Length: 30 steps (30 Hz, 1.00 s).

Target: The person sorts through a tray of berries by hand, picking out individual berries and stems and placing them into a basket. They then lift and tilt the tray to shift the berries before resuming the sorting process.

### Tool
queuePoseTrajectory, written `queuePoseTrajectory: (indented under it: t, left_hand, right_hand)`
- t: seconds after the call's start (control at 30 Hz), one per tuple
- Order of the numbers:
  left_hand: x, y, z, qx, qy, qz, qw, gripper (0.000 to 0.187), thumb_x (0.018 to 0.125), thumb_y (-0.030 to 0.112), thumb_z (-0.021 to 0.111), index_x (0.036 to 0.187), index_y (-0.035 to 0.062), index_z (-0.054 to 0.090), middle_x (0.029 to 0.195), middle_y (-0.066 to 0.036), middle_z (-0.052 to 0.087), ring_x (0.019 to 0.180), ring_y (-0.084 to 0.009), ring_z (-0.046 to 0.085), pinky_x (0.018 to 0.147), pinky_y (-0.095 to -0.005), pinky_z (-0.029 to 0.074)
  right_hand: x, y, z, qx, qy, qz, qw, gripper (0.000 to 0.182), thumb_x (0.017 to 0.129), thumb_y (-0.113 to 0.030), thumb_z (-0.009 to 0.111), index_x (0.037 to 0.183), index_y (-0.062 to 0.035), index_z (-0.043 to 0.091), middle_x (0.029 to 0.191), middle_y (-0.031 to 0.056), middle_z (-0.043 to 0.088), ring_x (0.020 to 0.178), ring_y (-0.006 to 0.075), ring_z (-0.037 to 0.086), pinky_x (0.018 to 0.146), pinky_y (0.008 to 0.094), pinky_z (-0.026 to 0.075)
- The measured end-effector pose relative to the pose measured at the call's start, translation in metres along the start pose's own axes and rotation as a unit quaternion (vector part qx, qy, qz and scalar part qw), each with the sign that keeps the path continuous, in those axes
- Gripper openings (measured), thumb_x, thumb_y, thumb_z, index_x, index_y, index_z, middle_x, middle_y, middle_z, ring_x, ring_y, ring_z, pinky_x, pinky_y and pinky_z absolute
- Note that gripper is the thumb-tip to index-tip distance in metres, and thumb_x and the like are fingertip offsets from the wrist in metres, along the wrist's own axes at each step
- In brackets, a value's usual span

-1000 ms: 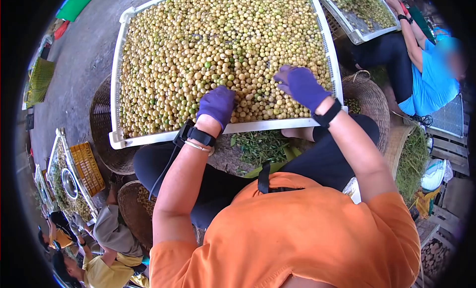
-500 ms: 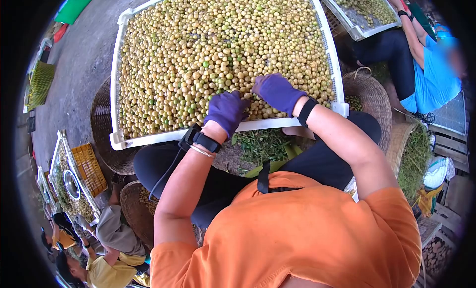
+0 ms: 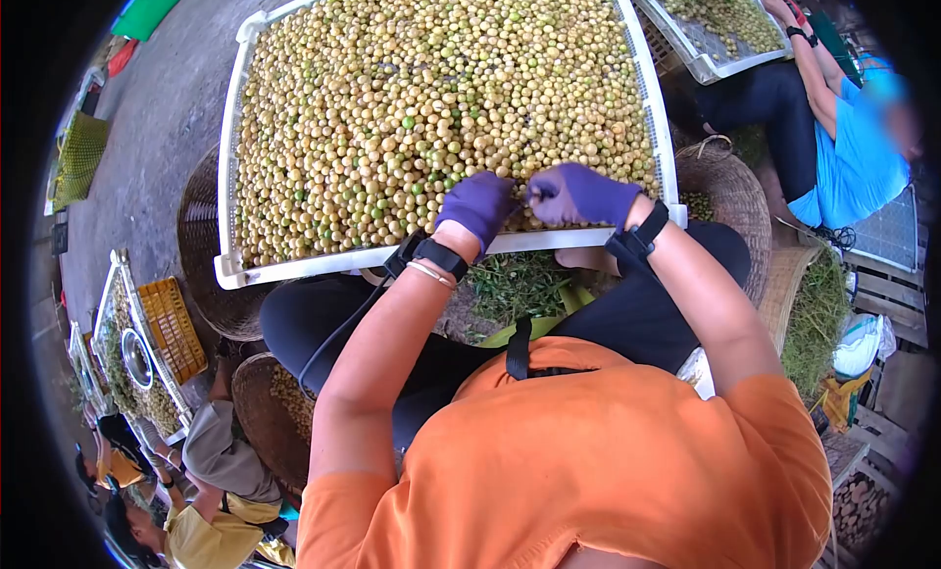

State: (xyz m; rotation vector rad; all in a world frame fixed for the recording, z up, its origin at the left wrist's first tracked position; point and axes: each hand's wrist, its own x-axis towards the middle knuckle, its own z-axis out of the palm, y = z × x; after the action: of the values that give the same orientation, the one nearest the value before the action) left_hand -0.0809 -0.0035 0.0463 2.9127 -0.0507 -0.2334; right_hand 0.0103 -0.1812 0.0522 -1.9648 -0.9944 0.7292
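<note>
A white plastic tray (image 3: 227, 177) with a perforated rim rests in front of me, filled with small round yellow-green fruits (image 3: 392, 128). Near its front edge, my left hand (image 3: 477, 208) wears a purple glove, with the fingers curled in. My right hand (image 3: 578, 195), gloved the same way, is closed close beside it, thumb and fingers pinched toward the left. Both hands are just over the fruits at the near side. Whatever lies between the fingertips is too small and hidden to make out. A few brighter green fruits (image 3: 408, 122) show among the pale ones.
Woven baskets stand under the tray at left (image 3: 201, 275) and right (image 3: 745, 197). Cut greenery (image 3: 520, 285) lies between my legs. A person in blue (image 3: 853, 157) sits at right by another tray (image 3: 706, 64). Other people are at lower left, near a yellow crate (image 3: 172, 324).
My left hand has moved right and my right hand has shifted right and down toward the tray's front edge. Both have pulled back from the fruits, fingers now closed.
</note>
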Motion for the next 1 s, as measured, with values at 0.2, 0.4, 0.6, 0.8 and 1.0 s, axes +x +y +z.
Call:
queuePoseTrajectory:
  t: [0.2,0.4,0.6,0.8,1.0]
  left_hand:
    - [-0.019,-0.017,-0.043,-0.295,0.061,-0.139,0.943,0.015,0.083,0.013,0.06,0.093,0.0087,0.07,0.081,-0.008,0.07,0.076,-0.0141,0.065,0.069,-0.0264,0.05]
    - [-0.028,-0.028,-0.034,-0.333,0.079,-0.128,0.931,0.015,0.081,0.021,0.063,0.086,0.0078,0.068,0.079,-0.012,0.068,0.074,-0.0256,0.066,0.068,-0.0342,0.051]
    - [-0.028,-0.025,-0.034,-0.151,-0.001,-0.072,0.986,0.018,0.084,0.024,0.061,0.093,0.0109,0.069,0.089,-0.012,0.068,0.084,-0.0272,0.066,0.076,-0.0347,0.05]
    - [-0.047,-0.063,-0.068,-0.21,0.141,-0.15,0.956,0.015,0.087,0.014,0.054,0.083,0.0065,0.067,0.079,-0.008,0.067,0.075,-0.0212,0.063,0.069,-0.0337,0.048]
    - [-0.06,-0.068,-0.055,-0.042,0.089,-0.137,0.986,0.027,0.084,0.023,0.061,0.106,0.0105,0.067,0.097,-0.013,0.065,0.094,-0.0305,0.061,0.082,-0.0388,0.049]
  right_hand:
    - [-0.001,0.019,-0.015,0.0,0.156,0.026,0.987,0.023,0.084,-0.023,0.06,0.091,-0.0012,0.064,0.065,0.005,0.059,0.059,0.0117,0.056,0.057,0.0294,0.047]
    - [-0.004,-0.015,-0.014,0.368,0.12,0.066,0.919,0.02,0.089,-0.022,0.059,0.096,-0.0026,0.062,0.074,0.0005,0.058,0.06,0.0075,0.054,0.053,0.0228,0.045]
    - [0.028,-0.001,0.016,0.014,0.095,0.04,0.995,0.019,0.086,-0.022,0.058,0.094,-0.006,0.065,0.074,0.0106,0.065,0.068,0.0208,0.062,0.064,0.0331,0.049]
    - [0.027,0.005,-0.008,-0.034,0.203,0.048,0.977,0.021,0.084,-0.022,0.059,0.093,-0.0052,0.065,0.076,0.0167,0.065,0.065,0.0294,0.062,0.064,0.0362,0.049]
    - [0.028,-0.022,0.035,0.016,0.111,-0.1,0.989,0.023,0.085,-0.021,0.061,0.101,-0.006,0.065,0.084,0.0138,0.067,0.075,0.0246,0.066,0.068,0.0347,0.051]
